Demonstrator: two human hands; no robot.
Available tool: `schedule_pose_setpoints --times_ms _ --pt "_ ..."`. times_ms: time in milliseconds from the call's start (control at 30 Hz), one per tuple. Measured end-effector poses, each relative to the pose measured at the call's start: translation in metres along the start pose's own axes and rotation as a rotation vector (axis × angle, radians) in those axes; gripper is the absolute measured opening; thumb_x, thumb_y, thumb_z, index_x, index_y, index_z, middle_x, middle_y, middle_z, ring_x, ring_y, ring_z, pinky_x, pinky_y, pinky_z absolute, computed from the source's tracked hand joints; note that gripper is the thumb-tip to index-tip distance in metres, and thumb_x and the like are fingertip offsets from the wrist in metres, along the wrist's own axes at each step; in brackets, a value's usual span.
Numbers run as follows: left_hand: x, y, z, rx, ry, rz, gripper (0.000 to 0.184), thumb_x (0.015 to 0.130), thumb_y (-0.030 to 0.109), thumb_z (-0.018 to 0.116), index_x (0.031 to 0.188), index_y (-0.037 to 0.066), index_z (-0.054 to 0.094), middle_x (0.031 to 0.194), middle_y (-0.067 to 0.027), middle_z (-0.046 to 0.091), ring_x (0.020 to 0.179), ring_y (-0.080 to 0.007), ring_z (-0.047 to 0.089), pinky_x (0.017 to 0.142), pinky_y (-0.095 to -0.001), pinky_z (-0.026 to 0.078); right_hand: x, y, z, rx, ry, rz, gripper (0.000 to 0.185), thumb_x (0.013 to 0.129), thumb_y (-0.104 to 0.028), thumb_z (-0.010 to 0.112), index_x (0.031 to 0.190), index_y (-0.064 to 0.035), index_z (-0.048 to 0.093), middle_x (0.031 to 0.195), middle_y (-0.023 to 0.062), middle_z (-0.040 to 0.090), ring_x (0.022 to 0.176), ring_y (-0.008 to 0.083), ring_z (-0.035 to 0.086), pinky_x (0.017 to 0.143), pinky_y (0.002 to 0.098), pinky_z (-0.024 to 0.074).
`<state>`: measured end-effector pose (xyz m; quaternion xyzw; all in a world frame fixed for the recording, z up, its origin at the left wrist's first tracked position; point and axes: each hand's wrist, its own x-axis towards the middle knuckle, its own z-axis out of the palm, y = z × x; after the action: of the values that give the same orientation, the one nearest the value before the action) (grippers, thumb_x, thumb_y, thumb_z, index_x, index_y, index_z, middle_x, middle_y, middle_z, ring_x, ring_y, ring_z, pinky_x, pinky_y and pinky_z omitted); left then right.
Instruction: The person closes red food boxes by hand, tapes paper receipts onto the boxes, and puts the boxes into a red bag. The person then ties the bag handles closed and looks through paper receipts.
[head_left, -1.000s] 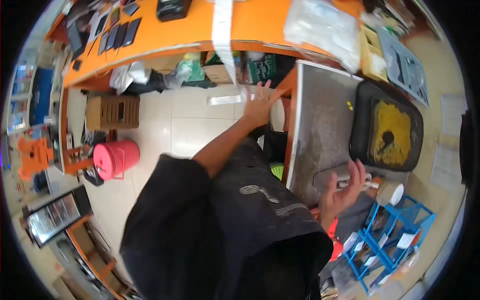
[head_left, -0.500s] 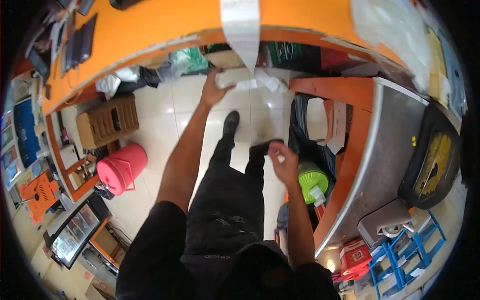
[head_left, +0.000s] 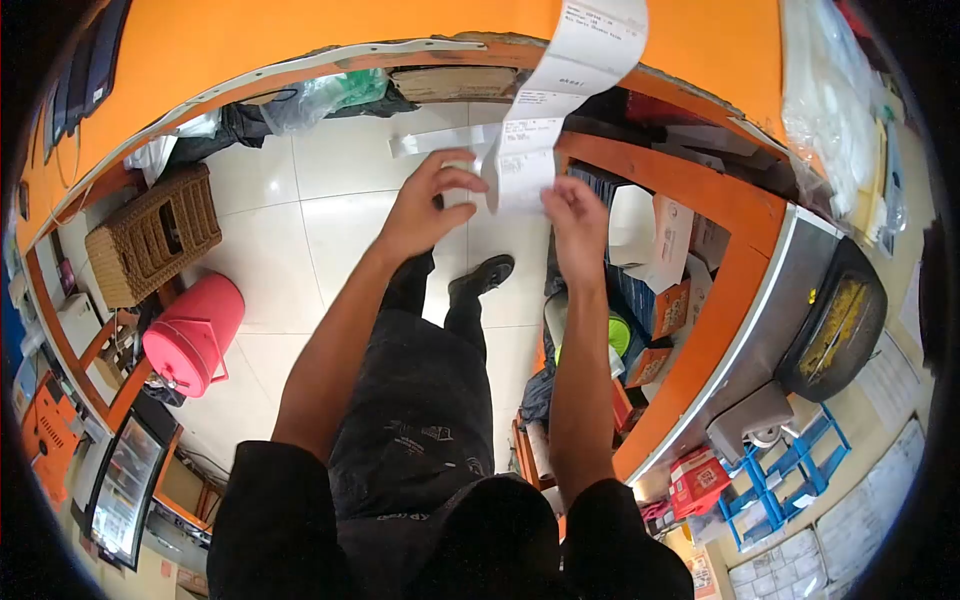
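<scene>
A long printed paper receipt strip [head_left: 575, 75] hangs over the front edge of the orange counter [head_left: 350, 25], its lower end curling between my hands. My right hand [head_left: 578, 225] pinches the lower right edge of this strip. On the other side, my left hand [head_left: 425, 205] has its fingers curved and its thumb apart, with the fingertips close beside the curled left edge; whether they touch the paper I cannot tell. Another length of pale paper [head_left: 440, 140] stretches out to the left behind my left hand, and its link to the strip is hidden.
A pink drink cooler [head_left: 195, 330] and a brown woven basket [head_left: 155, 235] stand left on the tiled floor. To the right is an orange-framed shelf [head_left: 750, 235] holding cardboard boxes [head_left: 665, 240]. Plastic bags [head_left: 325, 100] lie under the counter.
Both hands have come together at the hanging receipt, and my right hand has risen and gripped its edge. The strip has swung right in view as the camera and my feet shifted.
</scene>
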<state>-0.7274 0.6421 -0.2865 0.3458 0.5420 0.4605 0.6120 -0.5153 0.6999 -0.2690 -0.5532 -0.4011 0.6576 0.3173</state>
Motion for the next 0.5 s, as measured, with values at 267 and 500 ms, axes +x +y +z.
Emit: schedule_pose_setpoints --times_ms 267,500 --pt "-0.073 0.090 0.051 0.443 0.334 0.461 0.028 0.067 -0.002 0.075 0.093 0.004 0.065 0.083 -0.0069 0.064 0.079 -0.0215 0.059 0.073 -0.0312 0.046 -0.097 -0.040 0.009 0.148 -0.011 -0.154 0.021 0.088 0.006 0.064 0.109 0.0068 0.062 0.099 0.0073 0.068 0.090 0.0095 0.062 0.081 0.0229 0.0482" --pt "-0.092 0.090 0.078 0.541 0.334 0.610 0.032 0.066 -0.001 0.076 0.096 0.002 0.066 0.100 -0.0119 0.064 0.090 -0.0261 0.059 0.080 -0.0338 0.047 -0.116 -0.054 0.006 0.218 -0.052 -0.209 0.017 0.092 0.003 0.061 0.109 0.0070 0.063 0.099 0.0077 0.068 0.090 0.0100 0.062 0.082 0.0240 0.0483"
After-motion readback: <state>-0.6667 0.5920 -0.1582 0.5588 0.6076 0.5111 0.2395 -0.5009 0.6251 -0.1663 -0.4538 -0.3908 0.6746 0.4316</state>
